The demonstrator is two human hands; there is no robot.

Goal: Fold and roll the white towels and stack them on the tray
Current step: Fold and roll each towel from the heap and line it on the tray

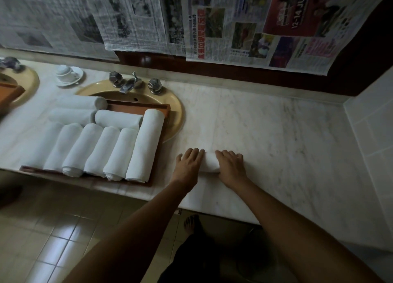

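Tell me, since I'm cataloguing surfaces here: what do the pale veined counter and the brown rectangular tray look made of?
The pale veined counter looks like polished marble, given its grey veining. The brown rectangular tray seems to be matte wood, though laminate is possible.

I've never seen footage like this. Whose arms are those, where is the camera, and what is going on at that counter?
There is no machine here: a person wears a camera on the head, looking down at their own arms. The left hand and right hand press on a white towel that is partly rolled on the marble counter; its flat tail hangs toward the person. To the left, a wooden tray resting over a yellow sink carries the rolled towels already done, a row of six with more behind. Farther back stand taps and a cup on a saucer. Newspapers cover the wall.
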